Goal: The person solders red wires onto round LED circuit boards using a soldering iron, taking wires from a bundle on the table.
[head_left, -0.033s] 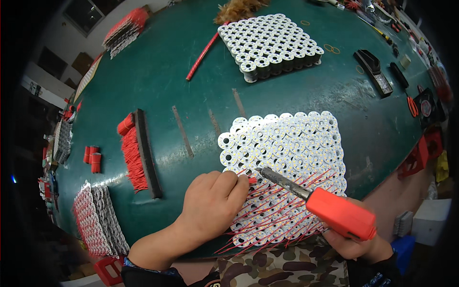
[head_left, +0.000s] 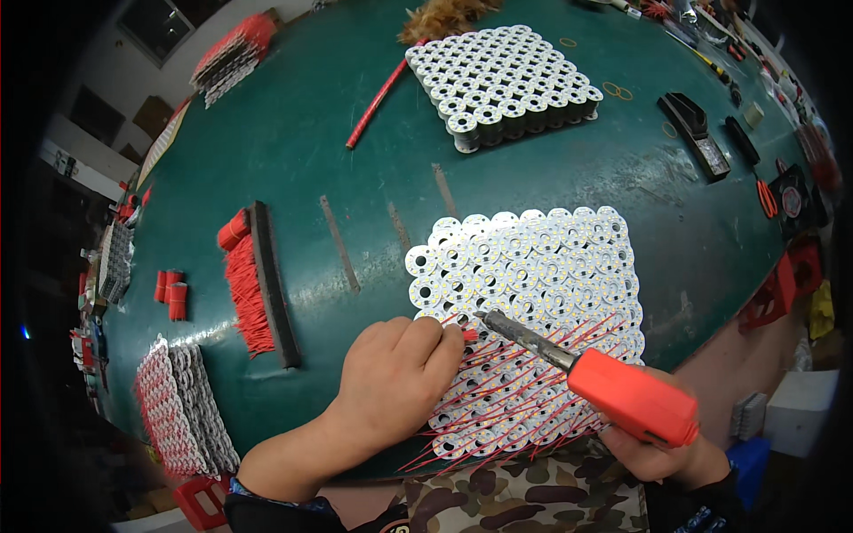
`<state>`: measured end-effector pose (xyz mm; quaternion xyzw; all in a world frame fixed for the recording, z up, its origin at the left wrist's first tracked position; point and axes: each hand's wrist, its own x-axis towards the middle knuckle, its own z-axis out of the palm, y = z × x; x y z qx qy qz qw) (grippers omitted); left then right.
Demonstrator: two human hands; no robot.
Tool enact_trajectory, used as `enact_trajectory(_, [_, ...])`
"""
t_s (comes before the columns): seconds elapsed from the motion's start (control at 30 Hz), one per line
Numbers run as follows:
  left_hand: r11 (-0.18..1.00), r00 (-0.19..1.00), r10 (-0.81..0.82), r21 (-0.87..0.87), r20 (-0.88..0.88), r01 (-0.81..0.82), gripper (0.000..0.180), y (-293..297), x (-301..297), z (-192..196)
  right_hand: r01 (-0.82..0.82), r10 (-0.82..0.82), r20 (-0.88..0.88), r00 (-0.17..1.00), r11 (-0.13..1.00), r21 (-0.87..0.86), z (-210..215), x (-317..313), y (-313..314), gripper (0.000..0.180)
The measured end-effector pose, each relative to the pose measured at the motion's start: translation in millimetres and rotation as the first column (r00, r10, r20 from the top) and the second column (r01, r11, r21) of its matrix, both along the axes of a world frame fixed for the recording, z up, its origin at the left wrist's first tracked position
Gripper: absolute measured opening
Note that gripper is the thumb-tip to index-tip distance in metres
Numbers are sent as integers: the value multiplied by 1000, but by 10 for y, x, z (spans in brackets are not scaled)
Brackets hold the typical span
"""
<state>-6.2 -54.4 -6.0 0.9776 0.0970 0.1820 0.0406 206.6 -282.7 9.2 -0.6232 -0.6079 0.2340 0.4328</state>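
Observation:
A panel of joined round white LED boards lies on the table in front of me. Thin red wires run slantwise across its nearer rows, some sticking out past the near edge. My left hand is closed at the panel's left side, pinching a small bunch of short red wires that pokes out by the fingertips. In my closed right hand is a soldering iron with a red handle. Its dark tip is at a board just beyond the left fingertips; whether it touches is too small to tell.
Left of the panel, a pile of red wires lies along a dark bar. Wired boards stand at the near left. A stack of board panels sits at the back, beside a red-handled feather duster. Tools line the right edge.

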Motion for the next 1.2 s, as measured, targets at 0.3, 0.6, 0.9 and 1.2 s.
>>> enact_trajectory(0.3, [999, 1000, 8, -32, -17, -9, 23, -15, 6, 11, -10, 8, 56, 998, 1000, 28, -80, -23, -32, 64])
enact_trajectory(0.6, [1000, 1000, -12, 10, -4, 12, 21, 1, 14, -17, 10, -11, 96, 995, 1000, 11, -19, -29, -44, 63])
enact_trajectory(0.9, [999, 999, 20, -33, -43, -21, 23, -25, 7, 24, -35, 37, 76, 996, 999, -23, 44, 19, 0, 42])
enact_trajectory(1.2, [999, 1000, 20, -43, 21, -19, 23, 24, 14, 20, 45, -45, 53, 998, 999, -2, 27, 53, -54, 39])
